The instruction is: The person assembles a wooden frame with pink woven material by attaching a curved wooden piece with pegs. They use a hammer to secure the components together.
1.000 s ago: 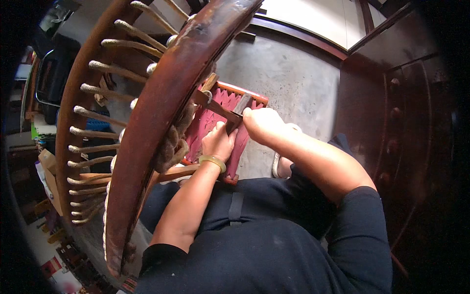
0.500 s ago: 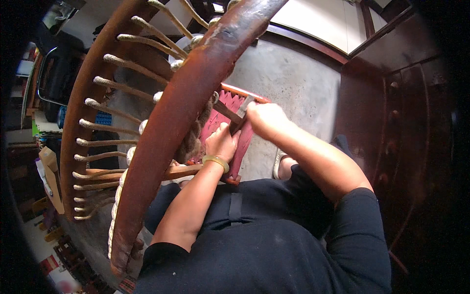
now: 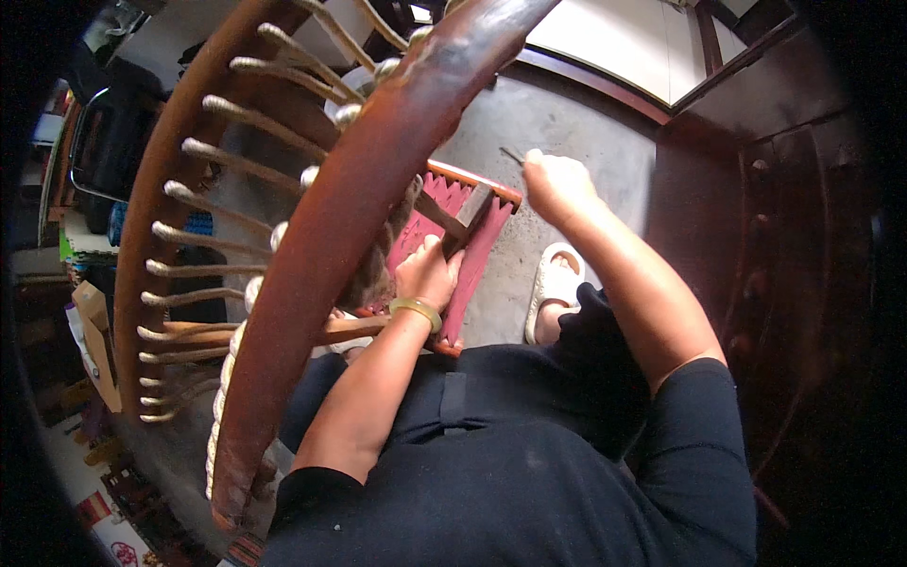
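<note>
My left hand [image 3: 427,276], with a pale bangle at the wrist, closes on the lower end of a dark wooden T-shaped piece [image 3: 463,224]. That piece lies over a low frame with pink strips [image 3: 485,250] stretched across it and a reddish-orange rail [image 3: 472,180] at its far side. My right hand [image 3: 559,187] is a closed fist, raised to the right of the rail and apart from the frame. A thin dark tool [image 3: 511,154] sticks out of it toward the left; its kind I cannot make out.
A large curved brown wooden beam [image 3: 350,189] rises at the left, linked by several pale ropes [image 3: 241,217] to a second curved beam [image 3: 156,208]. A dark wooden cabinet [image 3: 737,246] stands at the right. My sandalled foot [image 3: 557,283] rests on the grey floor [image 3: 553,113].
My right hand has moved away from the T-shaped piece, up and to the right, and the thin tool now shows. My foot shows more fully. My left hand has stayed in place.
</note>
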A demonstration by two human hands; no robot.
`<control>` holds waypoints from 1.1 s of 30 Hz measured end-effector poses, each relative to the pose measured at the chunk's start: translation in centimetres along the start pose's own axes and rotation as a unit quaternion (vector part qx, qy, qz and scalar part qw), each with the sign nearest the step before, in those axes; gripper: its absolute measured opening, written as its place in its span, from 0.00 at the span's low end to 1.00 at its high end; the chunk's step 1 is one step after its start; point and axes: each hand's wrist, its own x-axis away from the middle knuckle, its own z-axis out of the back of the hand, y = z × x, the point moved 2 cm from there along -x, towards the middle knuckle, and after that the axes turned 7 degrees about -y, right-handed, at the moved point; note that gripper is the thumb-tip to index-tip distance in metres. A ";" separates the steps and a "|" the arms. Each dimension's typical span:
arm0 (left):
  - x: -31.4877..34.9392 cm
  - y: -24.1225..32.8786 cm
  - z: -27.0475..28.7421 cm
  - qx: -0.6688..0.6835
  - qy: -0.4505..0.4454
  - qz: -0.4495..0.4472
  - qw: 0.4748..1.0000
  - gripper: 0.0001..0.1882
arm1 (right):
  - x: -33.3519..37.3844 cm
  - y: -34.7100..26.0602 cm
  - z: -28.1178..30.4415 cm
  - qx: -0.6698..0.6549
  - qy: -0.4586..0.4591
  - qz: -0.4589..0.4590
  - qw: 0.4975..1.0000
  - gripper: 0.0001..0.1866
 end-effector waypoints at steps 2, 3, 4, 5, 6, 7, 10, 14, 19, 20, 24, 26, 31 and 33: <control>0.2 0.7 0.3 -0.003 -0.018 -0.010 1.000 0.20 | 1.1 -2.3 -1.5 -0.026 -0.005 0.050 0.998 0.07; -0.1 0.9 0.5 -0.008 -0.025 -0.015 1.000 0.20 | 1.6 -3.7 -2.1 -0.046 -0.028 0.076 0.996 0.06; 0.0 0.6 0.3 -0.003 -0.012 -0.013 1.000 0.20 | 2.4 -5.0 -2.0 -0.034 -0.072 0.093 0.992 0.07; -0.1 0.1 0.0 0.001 0.001 -0.011 1.000 0.19 | 2.9 -5.9 -1.8 -0.023 -0.115 0.111 0.987 0.07; -0.1 -0.2 -0.2 0.005 0.013 -0.009 1.000 0.19 | 2.6 -6.1 -2.9 -0.041 -0.095 0.133 0.986 0.07; -0.1 -0.1 -0.2 0.002 0.008 -0.005 1.000 0.19 | 2.5 -5.9 -2.8 -0.036 -0.110 0.141 0.983 0.07; -0.1 0.4 0.0 -0.004 0.003 -0.013 1.000 0.19 | 1.5 -5.2 -2.7 -0.025 -0.145 0.135 0.980 0.07; -0.1 0.2 0.2 0.002 0.003 -0.014 1.000 0.19 | 0.1 -4.3 -2.3 0.035 -0.152 0.090 0.984 0.11; 0.2 0.4 0.2 -0.002 0.000 -0.010 1.000 0.19 | -0.8 -0.4 -0.3 0.026 -0.039 -0.015 0.999 0.10; 0.0 0.3 0.0 -0.005 -0.002 -0.005 1.000 0.20 | -0.2 -1.4 0.0 0.011 -0.012 -0.011 1.000 0.10; -0.1 0.4 0.1 -0.006 -0.002 -0.003 1.000 0.21 | 1.9 -5.7 -2.8 -0.023 -0.066 0.138 0.988 0.07; -0.2 0.1 0.0 -0.005 -0.012 0.005 1.000 0.21 | 1.9 -6.4 -2.2 -0.017 -0.127 0.153 0.980 0.06; -0.1 0.4 0.3 -0.001 -0.020 0.003 1.000 0.21 | 0.2 -5.6 -2.0 0.020 -0.231 0.114 0.966 0.11; -0.1 0.4 0.2 -0.001 -0.028 0.013 1.000 0.21 | -0.2 -5.5 -2.3 0.030 -0.232 0.116 0.965 0.12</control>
